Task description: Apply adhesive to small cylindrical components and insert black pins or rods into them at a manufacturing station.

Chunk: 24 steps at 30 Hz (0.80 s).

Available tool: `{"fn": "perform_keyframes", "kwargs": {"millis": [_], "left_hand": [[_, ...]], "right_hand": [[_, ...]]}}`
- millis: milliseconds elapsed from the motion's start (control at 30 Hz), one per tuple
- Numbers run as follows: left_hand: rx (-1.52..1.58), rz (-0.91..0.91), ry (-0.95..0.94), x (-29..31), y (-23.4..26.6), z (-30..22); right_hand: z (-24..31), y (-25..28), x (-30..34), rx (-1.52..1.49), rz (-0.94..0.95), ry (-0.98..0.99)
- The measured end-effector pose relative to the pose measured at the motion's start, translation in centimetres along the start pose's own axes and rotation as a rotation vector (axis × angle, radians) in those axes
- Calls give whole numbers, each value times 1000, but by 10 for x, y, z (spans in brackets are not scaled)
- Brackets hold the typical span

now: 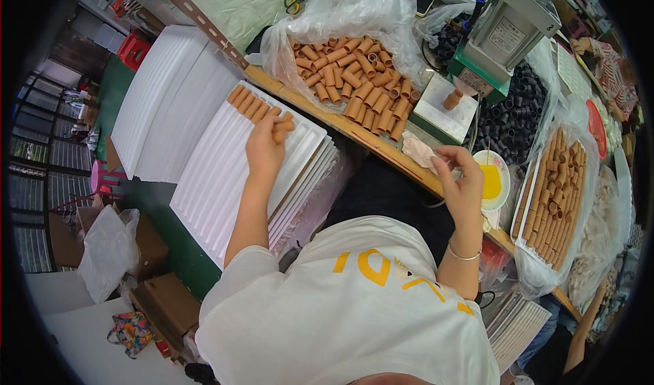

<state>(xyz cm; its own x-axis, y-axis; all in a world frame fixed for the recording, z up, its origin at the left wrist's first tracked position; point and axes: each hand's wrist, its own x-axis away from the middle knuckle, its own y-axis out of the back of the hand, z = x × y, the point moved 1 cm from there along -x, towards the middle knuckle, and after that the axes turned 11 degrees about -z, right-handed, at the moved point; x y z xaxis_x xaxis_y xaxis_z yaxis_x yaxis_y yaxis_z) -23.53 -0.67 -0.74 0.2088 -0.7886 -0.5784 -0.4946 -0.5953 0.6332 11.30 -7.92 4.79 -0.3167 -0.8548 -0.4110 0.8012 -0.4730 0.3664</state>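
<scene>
White shirt (320, 310) nearest, tubes (284, 126) in hand.
Left grip (264, 148) holds a few tan tubes beside a row (249, 104) of them on the ridged white tray (211, 194); right grip (463, 184) curls at a cloth (417, 150) by the bench (327, 116) edge, whether holding it I cannot tell.

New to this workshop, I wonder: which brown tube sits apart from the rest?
The brown tube on the pale plate of the machine; alone there, while others lie grouped, like the heap in clear plastic.
</scene>
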Motion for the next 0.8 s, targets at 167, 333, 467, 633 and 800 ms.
{"fn": "perform_keyframes", "kwargs": {"millis": [167,333,467,633,800], "left_hand": [[-125,-1,-62,2,-18,28],[-84,-59,-35,18,-36,28],[-25,7,11,22,-46,19],[-39,117,-54,23,-53,19],[227,-27,60,20,-52,16]], "right_hand": [[-2,15,2,18,-31,-67],[-7,33,4,72,-94,-75],[-14,39,5,71,-118,-111],[-19,48,2,93,-151,-127],[-38,66,4,63,-198,-175]]}}
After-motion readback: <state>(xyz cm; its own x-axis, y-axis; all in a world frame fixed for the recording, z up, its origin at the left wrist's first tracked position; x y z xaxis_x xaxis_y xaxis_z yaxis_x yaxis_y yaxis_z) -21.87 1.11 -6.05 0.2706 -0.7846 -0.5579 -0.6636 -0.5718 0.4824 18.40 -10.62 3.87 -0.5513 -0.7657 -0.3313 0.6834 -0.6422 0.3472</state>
